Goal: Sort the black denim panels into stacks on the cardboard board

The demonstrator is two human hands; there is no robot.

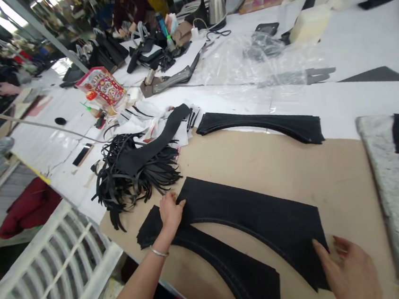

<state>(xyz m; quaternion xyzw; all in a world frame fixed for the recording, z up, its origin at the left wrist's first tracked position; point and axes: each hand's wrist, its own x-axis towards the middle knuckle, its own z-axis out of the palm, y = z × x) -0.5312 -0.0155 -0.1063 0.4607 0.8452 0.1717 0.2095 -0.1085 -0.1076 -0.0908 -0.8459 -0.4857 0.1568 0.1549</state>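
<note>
A curved black panel, looking like leather or fabric, lies on the brown board in front of me. My left hand, with a bracelet at the wrist, grips its left end, fingers curled at the edge. At the panel's right end is my right hand, its thumb touching the edge and its fingers spread apart beyond it. Nearer to me, a stack of similar curved black panels lies partly under the left hand. Another black stack rests at the board's far edge.
A heap of black strips lies left of the panels, with a loose curved piece on top. The brown board covers the near table. At right lies a white-edged black roll. A white slatted rack stands lower left. Across the table sits a kettle.
</note>
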